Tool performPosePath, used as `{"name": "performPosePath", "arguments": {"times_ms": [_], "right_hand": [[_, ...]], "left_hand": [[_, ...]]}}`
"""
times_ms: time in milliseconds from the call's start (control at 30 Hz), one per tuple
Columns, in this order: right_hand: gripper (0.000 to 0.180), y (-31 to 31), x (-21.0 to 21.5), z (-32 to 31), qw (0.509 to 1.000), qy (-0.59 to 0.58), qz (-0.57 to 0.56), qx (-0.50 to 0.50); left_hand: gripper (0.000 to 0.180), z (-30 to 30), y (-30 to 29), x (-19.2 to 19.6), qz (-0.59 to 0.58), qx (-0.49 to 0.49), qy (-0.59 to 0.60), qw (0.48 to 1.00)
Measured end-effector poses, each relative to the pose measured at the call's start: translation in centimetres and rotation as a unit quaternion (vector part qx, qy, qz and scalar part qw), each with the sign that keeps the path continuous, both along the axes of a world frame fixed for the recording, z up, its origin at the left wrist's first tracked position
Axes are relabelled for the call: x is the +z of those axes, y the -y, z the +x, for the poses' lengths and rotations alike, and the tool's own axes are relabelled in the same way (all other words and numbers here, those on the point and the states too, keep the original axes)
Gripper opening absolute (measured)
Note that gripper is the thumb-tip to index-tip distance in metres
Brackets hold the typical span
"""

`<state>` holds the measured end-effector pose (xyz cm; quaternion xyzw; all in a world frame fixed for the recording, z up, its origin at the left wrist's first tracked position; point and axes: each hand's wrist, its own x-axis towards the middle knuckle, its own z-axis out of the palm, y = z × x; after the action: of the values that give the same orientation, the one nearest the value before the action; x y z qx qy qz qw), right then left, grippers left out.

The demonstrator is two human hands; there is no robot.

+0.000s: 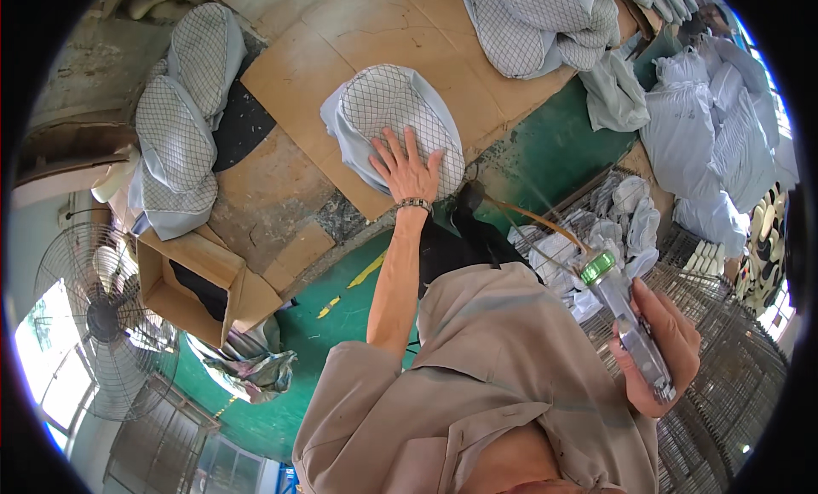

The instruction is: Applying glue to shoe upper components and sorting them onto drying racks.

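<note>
My left hand point(409, 172) lies palm down with its fingers spread on a padded cover point(383, 98). The cover has a white face with a black diamond grid and a pale grey cloth edge, and it rests on a flat cardboard sheet point(341, 43). Out to the right, my right hand point(669, 336) is wrapped around a silver tool that looks like a spray gun point(626, 311), with a green ring near its front end. A faint pale streak shows in the air beyond that end. Part of the tool is hidden by my fingers.
Similar covers are stacked at the left point(175, 136) and far right point(537, 21). An open cardboard box point(192, 277) and a caged fan point(104, 319) stand at the left. White bags point(707, 128), a wire rack point(724, 375) and white cloth pieces point(626, 213) fill the right.
</note>
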<state>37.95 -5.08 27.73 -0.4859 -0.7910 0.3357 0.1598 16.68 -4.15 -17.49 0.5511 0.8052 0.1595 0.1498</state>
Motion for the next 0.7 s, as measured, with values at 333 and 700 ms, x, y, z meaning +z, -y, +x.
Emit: {"name": "performPosePath", "arguments": {"times_ms": [333, 700], "right_hand": [[0.057, 1.4, -0.7, 1.6, 0.997, -0.039, -0.063, 0.034], [0.057, 3.1, -1.9, 6.0, 1.0, -0.007, -0.01, 0.0]], "left_hand": [[0.078, 0.5, 2.7, -0.1, 0.052, -0.009, 0.039, 0.998], [0.066, 3.4, 9.6, 3.5, 0.088, 0.002, 0.083, 0.993]]}}
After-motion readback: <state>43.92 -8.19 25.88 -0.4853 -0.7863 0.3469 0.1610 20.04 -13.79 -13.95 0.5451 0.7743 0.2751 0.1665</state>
